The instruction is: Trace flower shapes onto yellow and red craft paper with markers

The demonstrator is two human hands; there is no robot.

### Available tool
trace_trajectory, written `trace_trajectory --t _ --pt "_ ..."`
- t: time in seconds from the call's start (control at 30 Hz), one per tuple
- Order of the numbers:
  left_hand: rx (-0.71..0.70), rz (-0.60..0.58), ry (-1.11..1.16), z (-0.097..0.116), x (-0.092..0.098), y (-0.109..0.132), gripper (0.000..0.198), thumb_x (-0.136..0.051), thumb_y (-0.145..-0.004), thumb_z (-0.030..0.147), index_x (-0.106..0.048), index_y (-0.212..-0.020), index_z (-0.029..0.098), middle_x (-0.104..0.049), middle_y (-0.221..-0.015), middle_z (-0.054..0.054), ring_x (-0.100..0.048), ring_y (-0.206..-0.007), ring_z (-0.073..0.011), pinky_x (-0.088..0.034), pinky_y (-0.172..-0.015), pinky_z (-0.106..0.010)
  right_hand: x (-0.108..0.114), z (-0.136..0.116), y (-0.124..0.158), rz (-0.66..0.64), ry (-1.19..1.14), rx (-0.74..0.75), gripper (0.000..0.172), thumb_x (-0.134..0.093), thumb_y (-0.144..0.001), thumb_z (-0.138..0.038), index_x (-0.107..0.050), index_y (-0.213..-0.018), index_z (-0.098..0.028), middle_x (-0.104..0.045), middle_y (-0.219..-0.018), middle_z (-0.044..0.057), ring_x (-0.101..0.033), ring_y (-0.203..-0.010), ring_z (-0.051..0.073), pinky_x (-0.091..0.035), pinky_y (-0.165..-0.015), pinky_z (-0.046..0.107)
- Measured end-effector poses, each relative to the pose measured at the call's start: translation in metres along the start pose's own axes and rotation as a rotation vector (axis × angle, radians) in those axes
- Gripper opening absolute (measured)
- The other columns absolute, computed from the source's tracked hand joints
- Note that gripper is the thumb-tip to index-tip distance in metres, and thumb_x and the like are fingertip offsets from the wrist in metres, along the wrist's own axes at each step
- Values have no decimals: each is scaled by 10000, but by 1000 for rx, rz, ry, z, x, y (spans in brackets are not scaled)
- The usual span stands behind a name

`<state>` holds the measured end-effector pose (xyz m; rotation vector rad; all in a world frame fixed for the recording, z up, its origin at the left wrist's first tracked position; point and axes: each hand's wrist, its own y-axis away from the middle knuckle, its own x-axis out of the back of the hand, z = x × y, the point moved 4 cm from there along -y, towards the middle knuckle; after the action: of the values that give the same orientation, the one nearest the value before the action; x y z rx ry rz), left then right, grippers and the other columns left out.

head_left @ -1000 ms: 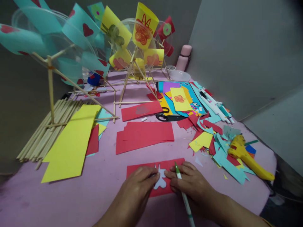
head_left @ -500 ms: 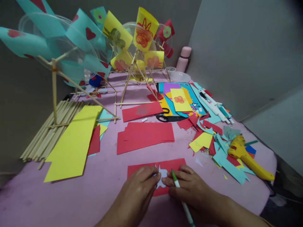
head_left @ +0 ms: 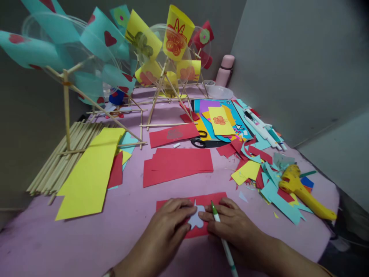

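A pale, butterfly-like paper cutout (head_left: 196,219) lies flat on a red paper strip (head_left: 164,205) at the near side of the table. My left hand (head_left: 170,227) grips the cutout's left edge with thumb and forefinger, resting on the strip. From the other side, my right hand (head_left: 230,223) touches the cutout's right edge with a fingertip. That same hand holds a green-tipped marker (head_left: 223,240) between its fingers, the tip pointing away from me and off the paper. Parts of the cutout and strip are hidden beneath my fingers.
Red strips (head_left: 181,163) lie beyond my hands. Black-handled scissors (head_left: 199,141) sit farther back. At right are paper scraps (head_left: 246,172) and a yellow glue gun (head_left: 307,196). At left are yellow paper (head_left: 86,181) and wooden sticks (head_left: 54,165). Paper-and-stick wheels (head_left: 165,73) stand behind.
The cutout has turned and shifted slightly on the red strip. My left fingers have moved forward along its edge. The marker stays in my right hand.
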<state>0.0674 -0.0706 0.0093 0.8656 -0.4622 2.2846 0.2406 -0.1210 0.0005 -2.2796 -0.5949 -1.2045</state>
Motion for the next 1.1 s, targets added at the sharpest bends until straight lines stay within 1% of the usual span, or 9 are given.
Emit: trace_trajectory --t 0.1,0.2,0.33,0.43,0.6,0.77,0.9,1.0,1.1 --pt "55 70 40 -6 15 0 325 -487 -885 85 -605 -1131 261 -633 -1081 -16 -598 -1000 -137 -518 -855 -285 0 0 2 5 -12 9 234 -487 -875 -138 -558 -1081 -221 -703 -1130 48 -596 -1046 199 -284 -958 360" --pt "-41 162 -107 -3 22 4 309 -440 -909 99 -604 -1130 239 -652 -1060 -35 -612 -974 -146 -533 -821 -284 0 1 3 -7 -7 16 216 -496 -863 -128 -569 -1039 -230 -689 -1168 30 -592 -1057 198 -248 -989 368" --pt "-319 195 -384 16 9 12 300 -381 -914 90 -592 -1122 140 -685 -1033 -93 -640 -910 -187 -553 -764 -316 -2 2 1 -22 27 20 172 -496 -860 -147 -592 -971 -236 -685 -1181 26 -584 -1077 192 -252 -996 368" --pt "-395 176 -535 21 -4 15 302 -345 -929 88 -600 -1083 137 -707 -1008 -78 -659 -888 -194 -555 -777 -336 -1 2 -1 -31 81 32 149 -489 -860 -181 -610 -928 -236 -706 -1131 43 -604 -1031 188 -306 -964 368" --pt "-379 178 -515 19 -10 13 300 -315 -949 95 -592 -1056 136 -704 -972 -83 -666 -826 -186 -570 -726 -326 -1 2 -2 -64 107 46 136 -485 -839 -179 -601 -898 -219 -705 -1133 53 -606 -1028 201 -327 -936 384" --pt "-277 148 -397 17 -9 7 308 -299 -966 133 -608 -969 143 -683 -906 -86 -650 -752 -184 -577 -621 -303 -2 3 -3 68 114 76 184 -437 -891 -181 -614 -882 -230 -735 -1047 31 -621 -958 170 -365 -884 328" --pt "-303 219 -490 13 -12 10 303 -303 -967 143 -604 -988 160 -691 -989 -97 -665 -852 -200 -583 -699 -319 0 2 -5 75 135 127 222 -415 -912 -212 -629 -855 -225 -742 -1010 46 -621 -944 174 -397 -839 315" --pt "-337 250 -581 9 -17 13 339 -261 -941 84 -580 -1037 144 -708 -963 -82 -676 -834 -188 -577 -711 -297 2 1 -7 56 139 138 240 -402 -915 -204 -627 -832 -211 -737 -1020 66 -617 -970 184 -403 -837 325" --pt "-353 248 -650 9 -17 14 364 -255 -907 50 -545 -1107 144 -717 -968 -67 -681 -833 -178 -568 -711 -272 8 -1 -9 125 140 160 268 -383 -931 -183 -613 -794 -205 -745 -1001 55 -636 -921 169 -406 -821 309"
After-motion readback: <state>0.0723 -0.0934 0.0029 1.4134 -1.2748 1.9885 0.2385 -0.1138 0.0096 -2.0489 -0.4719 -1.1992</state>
